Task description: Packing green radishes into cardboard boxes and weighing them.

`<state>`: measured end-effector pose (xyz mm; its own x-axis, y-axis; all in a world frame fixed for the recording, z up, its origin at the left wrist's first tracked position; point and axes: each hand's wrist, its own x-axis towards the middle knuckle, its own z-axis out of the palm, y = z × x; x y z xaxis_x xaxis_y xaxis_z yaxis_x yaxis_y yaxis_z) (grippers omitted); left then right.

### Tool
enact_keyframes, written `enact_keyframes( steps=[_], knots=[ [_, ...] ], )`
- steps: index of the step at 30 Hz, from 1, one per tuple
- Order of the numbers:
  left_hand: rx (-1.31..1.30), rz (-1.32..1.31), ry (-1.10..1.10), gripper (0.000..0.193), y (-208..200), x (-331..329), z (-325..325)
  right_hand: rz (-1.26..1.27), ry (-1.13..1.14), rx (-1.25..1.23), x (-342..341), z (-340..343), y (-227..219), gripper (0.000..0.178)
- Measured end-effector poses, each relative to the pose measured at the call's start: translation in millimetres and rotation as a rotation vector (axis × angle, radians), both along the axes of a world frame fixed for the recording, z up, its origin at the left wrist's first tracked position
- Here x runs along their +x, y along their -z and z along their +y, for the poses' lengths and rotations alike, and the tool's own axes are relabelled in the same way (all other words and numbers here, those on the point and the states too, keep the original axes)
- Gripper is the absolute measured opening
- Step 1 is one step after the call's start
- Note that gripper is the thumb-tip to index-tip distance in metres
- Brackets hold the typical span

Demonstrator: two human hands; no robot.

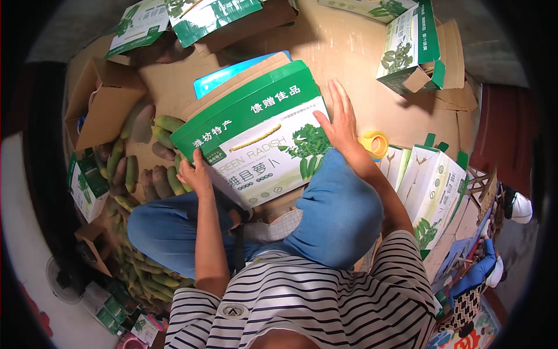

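A green and white cardboard gift box [264, 142] with a yellow rope handle [256, 138] lies tilted in front of my lap, a plain brown flap [232, 90] along its far edge. My left hand [196, 174] grips its left edge with bent fingers. Along the right side rests my right hand [340, 119], fingers stretched out and thumb over the printed face. The inside of the box is hidden from view. Behind it, a bright blue flat thing [218, 79] partly shows.
Green radishes [132, 174] lie at left beside an open brown carton [110, 102]. More printed boxes stand at far left [218, 17], far right [407, 49] and near right [433, 186]. A yellow ring-shaped thing [375, 144] sits by my right forearm. Another person [479, 270] is at right.
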<state>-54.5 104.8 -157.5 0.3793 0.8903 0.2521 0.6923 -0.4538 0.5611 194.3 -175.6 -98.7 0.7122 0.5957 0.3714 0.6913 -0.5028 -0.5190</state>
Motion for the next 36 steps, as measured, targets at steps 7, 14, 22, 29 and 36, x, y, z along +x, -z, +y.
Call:
enact_keyframes(
  steps=[7,14,22,29,36],
  knots=[
    [0.028,-0.124,0.01,0.051,14,-5,4,0.414,0.012,0.132,13,27,20,0.056],
    [-0.316,-0.039,-0.047,0.042,6,-7,4,0.503,-0.021,0.324,15,22,28,0.033],
    [-0.022,-0.015,0.01,0.048,7,-6,6,0.741,0.111,0.325,20,23,31,0.036],
    [-0.105,0.031,-0.008,0.043,10,-11,3,0.372,0.215,0.172,21,43,21,0.046],
    [-0.048,0.01,-0.021,0.041,4,-7,-8,-0.099,0.274,0.019,6,62,7,0.066]
  ],
)
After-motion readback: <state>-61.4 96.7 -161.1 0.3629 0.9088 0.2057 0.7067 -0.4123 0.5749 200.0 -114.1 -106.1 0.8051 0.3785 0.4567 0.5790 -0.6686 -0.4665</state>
